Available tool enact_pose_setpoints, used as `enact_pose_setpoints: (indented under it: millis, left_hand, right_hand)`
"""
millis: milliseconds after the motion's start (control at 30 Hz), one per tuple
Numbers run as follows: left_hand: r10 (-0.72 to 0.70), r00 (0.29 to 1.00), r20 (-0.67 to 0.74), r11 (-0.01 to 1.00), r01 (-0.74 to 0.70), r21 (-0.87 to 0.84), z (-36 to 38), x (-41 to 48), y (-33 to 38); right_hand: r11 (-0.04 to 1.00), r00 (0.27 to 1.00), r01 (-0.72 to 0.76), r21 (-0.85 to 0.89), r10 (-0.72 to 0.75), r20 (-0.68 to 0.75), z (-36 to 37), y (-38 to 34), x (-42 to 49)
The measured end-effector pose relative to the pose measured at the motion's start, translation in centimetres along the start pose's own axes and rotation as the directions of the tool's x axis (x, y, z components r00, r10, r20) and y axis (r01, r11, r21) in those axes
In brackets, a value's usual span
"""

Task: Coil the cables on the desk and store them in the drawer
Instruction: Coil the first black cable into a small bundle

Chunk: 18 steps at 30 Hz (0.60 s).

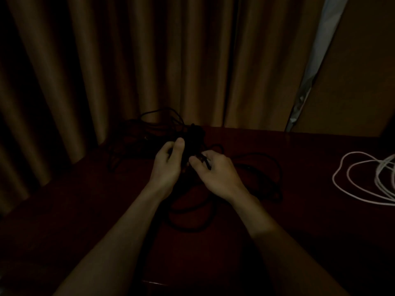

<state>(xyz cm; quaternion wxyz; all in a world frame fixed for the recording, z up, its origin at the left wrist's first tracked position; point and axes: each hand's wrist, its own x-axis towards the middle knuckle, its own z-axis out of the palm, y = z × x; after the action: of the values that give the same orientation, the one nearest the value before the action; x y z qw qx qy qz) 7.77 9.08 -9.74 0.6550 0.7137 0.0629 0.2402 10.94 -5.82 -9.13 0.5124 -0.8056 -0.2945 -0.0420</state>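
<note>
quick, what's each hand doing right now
left hand: fingers curled round the bundled black cable.
right hand: pinching a strand of the same black cable.

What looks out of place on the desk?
The black cable sprawls in loose crossing loops under the left hand and right hand, which grip its bundle. The white cable lies loosely looped at the right. No damage visible.
</note>
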Motion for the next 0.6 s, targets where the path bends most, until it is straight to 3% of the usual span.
enact_pose_setpoints:
  millis: [133,267,333,467,600]
  left_hand:
    - [0.110,0.990,0.083,0.977,-0.123,0.173,0.1,-0.7,0.4]
    - [0.102,0.972,0.211,0.974,-0.141,0.179,-0.2,-1.0,0.4]
    - [0.058,0.955,0.290,0.988,-0.097,0.122,-0.2,-1.2,0.5]
    - [0.034,0.957,0.289,0.999,-0.025,-0.035,-1.0,-0.8,0.4]
    - [0.061,0.925,0.375,0.998,-0.054,-0.030,-1.6,-0.7,0.6]
  right_hand:
    - [0.981,0.998,-0.061,0.187,0.059,0.016,0.3,-0.6,-0.4]
    - [0.939,0.997,-0.044,0.341,0.061,-0.040,-0.5,-0.9,-0.3]
    - [0.936,0.997,-0.033,0.349,0.056,-0.058,-1.1,-0.4,0.2]
    - [0.959,0.999,0.010,0.283,0.005,-0.054,-1.1,0.3,0.5]
    - [0.969,0.999,0.015,0.247,-0.025,0.039,-1.3,0.5,0.4]
